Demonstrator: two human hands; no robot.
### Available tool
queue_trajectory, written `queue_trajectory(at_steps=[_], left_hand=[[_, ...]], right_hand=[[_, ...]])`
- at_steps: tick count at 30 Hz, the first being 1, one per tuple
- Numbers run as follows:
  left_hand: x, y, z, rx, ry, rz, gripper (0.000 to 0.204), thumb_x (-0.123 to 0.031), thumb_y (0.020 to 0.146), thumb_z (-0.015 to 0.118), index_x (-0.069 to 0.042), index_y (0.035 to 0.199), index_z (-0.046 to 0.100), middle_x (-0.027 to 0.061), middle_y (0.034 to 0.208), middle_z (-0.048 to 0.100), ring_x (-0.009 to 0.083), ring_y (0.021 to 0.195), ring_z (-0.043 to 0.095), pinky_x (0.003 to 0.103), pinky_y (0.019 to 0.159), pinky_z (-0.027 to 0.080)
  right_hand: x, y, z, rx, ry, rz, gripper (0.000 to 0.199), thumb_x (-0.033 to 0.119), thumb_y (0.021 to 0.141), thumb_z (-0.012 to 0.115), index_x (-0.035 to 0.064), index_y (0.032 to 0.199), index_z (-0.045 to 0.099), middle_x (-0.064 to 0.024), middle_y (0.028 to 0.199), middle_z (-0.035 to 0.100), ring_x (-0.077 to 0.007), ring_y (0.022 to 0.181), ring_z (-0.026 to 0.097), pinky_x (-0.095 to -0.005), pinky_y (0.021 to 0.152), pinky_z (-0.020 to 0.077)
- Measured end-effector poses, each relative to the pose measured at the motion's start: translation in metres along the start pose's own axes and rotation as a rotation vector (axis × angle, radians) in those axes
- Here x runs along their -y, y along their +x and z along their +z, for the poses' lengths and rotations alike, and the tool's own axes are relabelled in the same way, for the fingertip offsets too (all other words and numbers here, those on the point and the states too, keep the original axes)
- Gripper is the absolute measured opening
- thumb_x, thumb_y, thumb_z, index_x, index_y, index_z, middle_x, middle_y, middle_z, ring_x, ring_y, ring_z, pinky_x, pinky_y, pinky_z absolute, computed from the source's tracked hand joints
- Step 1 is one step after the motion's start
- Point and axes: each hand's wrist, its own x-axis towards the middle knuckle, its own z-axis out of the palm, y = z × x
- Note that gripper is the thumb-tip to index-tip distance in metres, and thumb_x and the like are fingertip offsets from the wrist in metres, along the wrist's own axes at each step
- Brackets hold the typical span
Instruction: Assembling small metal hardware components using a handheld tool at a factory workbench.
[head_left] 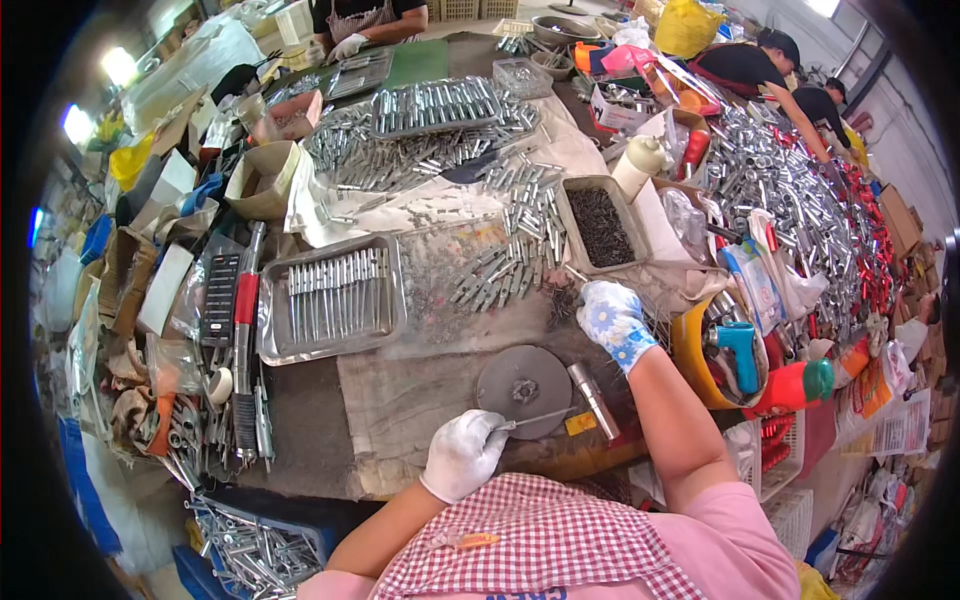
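Left hand (462, 455), white-gloved, grip pinching a thin metal rod (540, 418) lying across the round grey disc (524, 388) at desk centre. Right hand (613, 320), floral-gloved, fingers curled on small dark pins (565, 300) at the disc's one o'clock; grip state cannot be determined.

Just one head-worn fisheye view here, looking steeply down from close above the cluttered, cloth-covered tabletop (400, 400), edges bending toward the rim.
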Motion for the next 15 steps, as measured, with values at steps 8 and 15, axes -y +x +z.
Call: queue_trajectory(at_steps=[8,15], left_hand=[[-0.004,0.002,-0.001,0.005,0.015,-0.017,0.012,-0.006,0.079,0.069,-0.004,0.090,0.064,0.0120,0.085,0.067,0.0304,0.078,0.066,0.040,0.069,0.053],[-0.005,-0.001,0.002,-0.051,0.000,0.022,0.012,-0.002,0.076,0.071,-0.004,0.086,0.066,0.0128,0.083,0.067,0.0314,0.074,0.066,0.040,0.066,0.053]], right_hand=[[-0.007,-0.008,0.003,-0.049,0.050,-0.076,0.014,0.014,0.080,0.061,0.0083,0.088,0.071,-0.0170,0.091,0.071,-0.0360,0.091,0.068,-0.0449,0.081,0.0541],[0.008,-0.012,-0.004,0.045,0.017,-0.021,0.017,0.014,0.080,0.058,0.0069,0.090,0.070,-0.0197,0.094,0.071,-0.0379,0.093,0.069,-0.0465,0.083,0.0540]])
